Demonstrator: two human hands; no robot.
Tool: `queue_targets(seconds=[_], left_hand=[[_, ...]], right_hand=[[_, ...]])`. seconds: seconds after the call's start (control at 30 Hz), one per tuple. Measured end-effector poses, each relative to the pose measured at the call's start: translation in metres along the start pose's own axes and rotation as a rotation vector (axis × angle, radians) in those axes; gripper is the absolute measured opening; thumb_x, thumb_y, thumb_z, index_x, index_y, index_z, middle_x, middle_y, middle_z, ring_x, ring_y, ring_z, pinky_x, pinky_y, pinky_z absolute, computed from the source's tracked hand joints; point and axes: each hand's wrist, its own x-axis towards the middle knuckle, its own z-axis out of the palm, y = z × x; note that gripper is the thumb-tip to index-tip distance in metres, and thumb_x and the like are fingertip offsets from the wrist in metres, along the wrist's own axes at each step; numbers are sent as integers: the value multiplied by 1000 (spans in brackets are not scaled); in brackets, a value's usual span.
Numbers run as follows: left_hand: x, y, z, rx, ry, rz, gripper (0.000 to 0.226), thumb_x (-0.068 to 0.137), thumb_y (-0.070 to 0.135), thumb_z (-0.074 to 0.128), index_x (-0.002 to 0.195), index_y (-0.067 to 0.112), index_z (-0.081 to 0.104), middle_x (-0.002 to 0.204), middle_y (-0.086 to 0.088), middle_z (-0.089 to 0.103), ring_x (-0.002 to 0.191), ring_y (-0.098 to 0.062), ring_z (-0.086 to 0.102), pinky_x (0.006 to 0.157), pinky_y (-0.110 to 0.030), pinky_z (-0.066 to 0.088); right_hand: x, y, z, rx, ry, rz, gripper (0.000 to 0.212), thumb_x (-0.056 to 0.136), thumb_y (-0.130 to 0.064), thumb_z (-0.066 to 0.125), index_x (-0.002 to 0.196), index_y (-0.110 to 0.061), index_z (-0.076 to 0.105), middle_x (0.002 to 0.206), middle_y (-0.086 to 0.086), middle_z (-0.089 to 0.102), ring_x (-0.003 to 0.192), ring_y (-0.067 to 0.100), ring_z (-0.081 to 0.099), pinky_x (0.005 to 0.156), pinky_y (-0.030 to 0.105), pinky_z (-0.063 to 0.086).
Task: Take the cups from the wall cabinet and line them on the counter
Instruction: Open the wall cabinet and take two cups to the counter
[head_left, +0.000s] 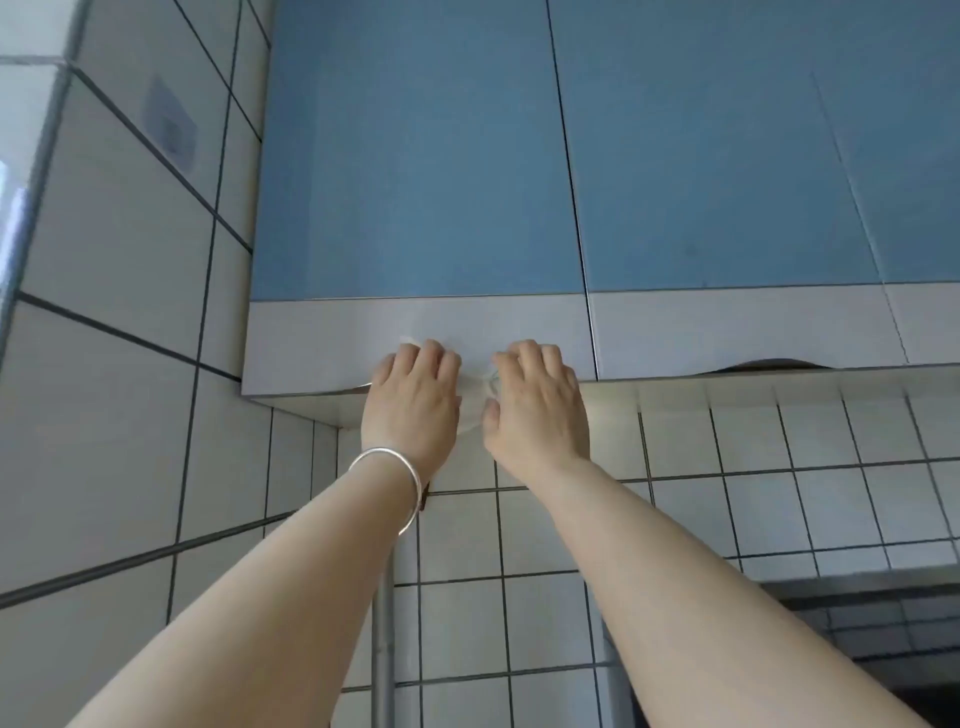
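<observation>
The wall cabinet has blue doors with a pale lower strip, and both doors are shut. My left hand, with a silver bangle at the wrist, and my right hand are raised side by side at the bottom edge of the left door. Both show their backs, with the fingers curled away from me. A faint clear cup shows between them, with a glassy rim by my right thumb and a pale edge above my left fingers. Both hands seem to grip clear glassware. How many pieces there are is hard to tell.
The right cabinet door has a curved finger cut-out along its bottom edge. White tiled walls run on the left and below the cabinet. A grey vertical pipe stands under my left arm. A dark ledge sits at the lower right.
</observation>
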Motion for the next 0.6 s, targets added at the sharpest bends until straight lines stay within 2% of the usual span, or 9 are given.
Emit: queue_targets(seconds=[0.13, 0.23, 0.3, 0.4, 0.5, 0.6], left_hand=[[11, -4, 5, -111, -33, -7, 21, 90, 21, 53, 105, 7, 59, 106, -13, 60, 101, -35, 55, 75, -40, 43], [17, -1, 7, -77, -96, -1, 22, 96, 22, 40, 111, 12, 53, 113, -7, 55, 108, -29, 49, 74, -34, 37], [18, 1, 10, -66, -110, -41, 22, 97, 19, 36, 112, 12, 50, 115, -7, 53, 108, -27, 48, 73, -31, 33], [15, 5, 8, -90, -116, -108, 23, 97, 21, 37, 112, 10, 51, 115, -8, 53, 107, -29, 47, 78, -33, 37], [13, 5, -1, -189, -28, -178, 19, 93, 22, 47, 99, 6, 56, 104, -13, 57, 99, -34, 50, 74, -37, 36], [5, -1, -19, -297, 74, -171, 15, 82, 16, 62, 81, 2, 56, 85, -17, 57, 82, -37, 54, 62, -35, 31]], right_hand=[[8, -2, 16, 16, -93, -47, 39, 86, -15, 46, 124, -12, 50, 127, 5, 48, 120, 27, 38, 98, 32, 32], [12, -5, 23, 88, -122, -6, 39, 84, -12, 47, 122, -11, 51, 126, 5, 46, 119, 26, 38, 97, 31, 35], [12, -8, 24, 158, -112, 48, 41, 82, -10, 48, 123, -12, 51, 127, 4, 46, 119, 25, 38, 98, 31, 38], [8, -11, 21, 194, -107, 85, 42, 79, -9, 49, 120, -14, 52, 126, 2, 47, 119, 24, 38, 95, 30, 40], [2, -23, 14, 220, 28, 107, 34, 70, -6, 52, 103, -12, 60, 110, 3, 55, 107, 29, 48, 80, 33, 45], [-3, -42, 4, 124, 250, 112, 24, 51, -7, 67, 73, -14, 63, 79, 2, 62, 75, 28, 60, 55, 30, 46]])
